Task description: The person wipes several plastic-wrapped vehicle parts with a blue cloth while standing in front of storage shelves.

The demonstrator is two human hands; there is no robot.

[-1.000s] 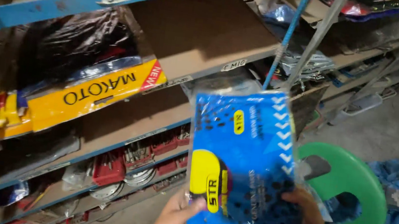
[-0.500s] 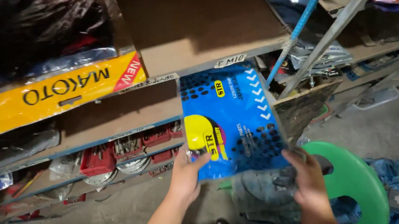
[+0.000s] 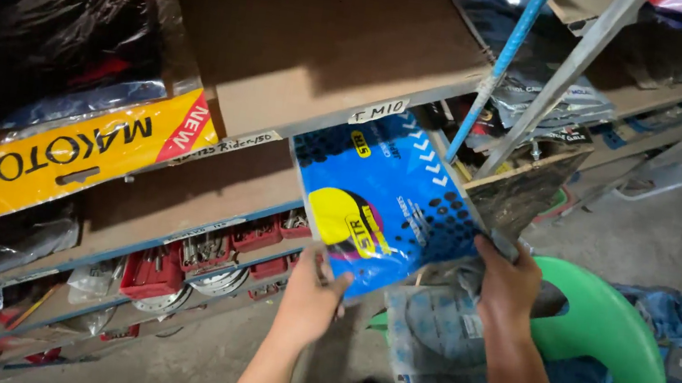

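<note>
The single head view looks down close at the shelves, tilted leftward.

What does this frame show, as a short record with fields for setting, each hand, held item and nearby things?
Setting: wooden shelves stocked with bagged parts
Left hand: grips the blue packet at its lower edge
Right hand: holds the packet's right lower corner
Packet: flat, blue with a yellow circle, tilted, at the shelf front
Below the hands: clear bags on a green stool
Left shelf: yellow package, black bag

Packet before shelf, stool right, packaged parts lower left
</note>
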